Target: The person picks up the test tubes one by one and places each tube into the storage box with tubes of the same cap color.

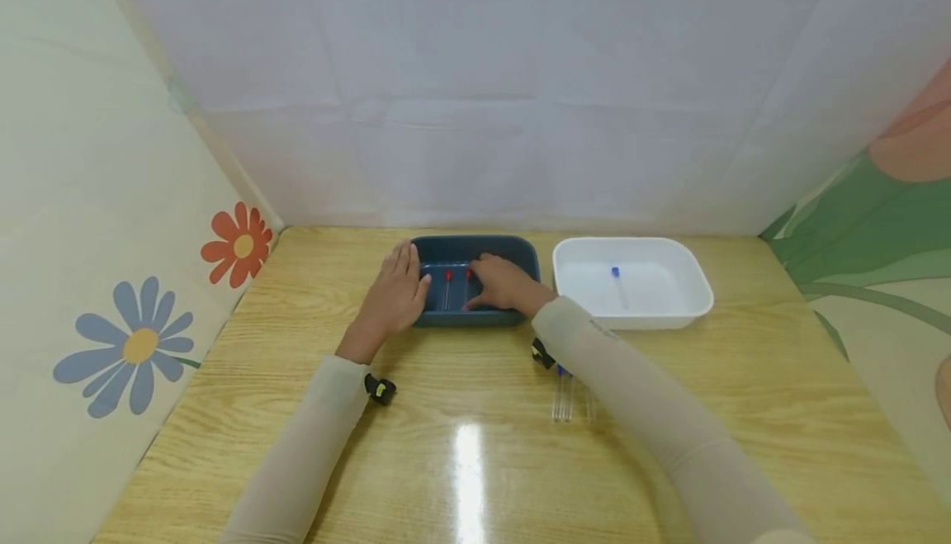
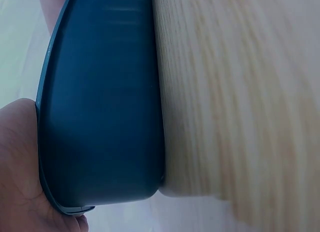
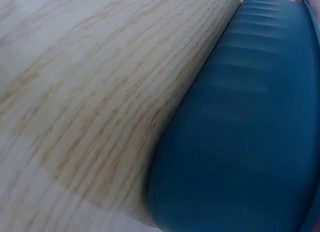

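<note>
A dark blue tray (image 1: 475, 320) stands on the table with a red-capped clear tube (image 1: 447, 290) lying inside. My left hand (image 1: 394, 292) rests on the tray's left rim, fingers straight and together, thumb over the edge. Reaching over the front right of the tray, my right hand (image 1: 503, 283) has curled fingers and thumb at the two ends of a second red-capped tube (image 1: 469, 274), which is partly hidden. The left wrist view shows the tray's outer wall (image 2: 100, 117) with the hand against its rim; the right wrist view shows only wall (image 3: 240, 132) and table.
To the right stands a white tray (image 1: 631, 323) with a blue-capped tube (image 1: 616, 272) inside. Several clear tubes (image 1: 562, 399), at least one blue-capped, lie on the table (image 1: 416, 461) beside my right forearm, which partly covers them. A pale cloth wall (image 1: 475, 115) rises behind the trays.
</note>
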The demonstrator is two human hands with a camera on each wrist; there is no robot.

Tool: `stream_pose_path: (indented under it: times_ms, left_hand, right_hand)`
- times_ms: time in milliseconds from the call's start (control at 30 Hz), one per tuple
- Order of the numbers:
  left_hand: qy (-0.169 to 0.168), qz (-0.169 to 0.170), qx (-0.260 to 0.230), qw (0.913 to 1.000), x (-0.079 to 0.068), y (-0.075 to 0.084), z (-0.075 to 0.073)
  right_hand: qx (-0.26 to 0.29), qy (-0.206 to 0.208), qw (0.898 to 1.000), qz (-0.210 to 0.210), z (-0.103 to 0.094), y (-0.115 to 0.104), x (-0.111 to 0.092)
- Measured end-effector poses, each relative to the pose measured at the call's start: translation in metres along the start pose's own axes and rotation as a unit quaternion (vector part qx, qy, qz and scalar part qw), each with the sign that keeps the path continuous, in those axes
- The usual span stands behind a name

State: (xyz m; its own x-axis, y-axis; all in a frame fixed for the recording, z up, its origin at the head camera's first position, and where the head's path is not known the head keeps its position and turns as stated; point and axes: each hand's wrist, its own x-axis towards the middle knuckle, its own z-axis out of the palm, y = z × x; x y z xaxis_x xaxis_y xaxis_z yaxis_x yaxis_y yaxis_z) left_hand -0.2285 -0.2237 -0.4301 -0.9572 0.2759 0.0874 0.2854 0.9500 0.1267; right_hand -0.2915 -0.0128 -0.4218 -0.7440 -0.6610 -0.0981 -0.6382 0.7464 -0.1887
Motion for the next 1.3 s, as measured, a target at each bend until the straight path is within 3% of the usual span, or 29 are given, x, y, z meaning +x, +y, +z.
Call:
stream_pose_path:
  times_ms: [833,1300]
  left_hand:
    - [-0.002,-0.006,-0.001,1.0,0.0007,-0.0003,0.0001]
    - [-0.009,-0.005,-0.005,0.9999,0.0004,-0.0006,-0.0009]
  right_hand:
    - [-0.028,-0.001,1.0,0.012,0.0021,-0.0027,0.0011]
    - [-0.001,-0.024,1.0,0.005,-0.0024,-0.0014,0.0002]
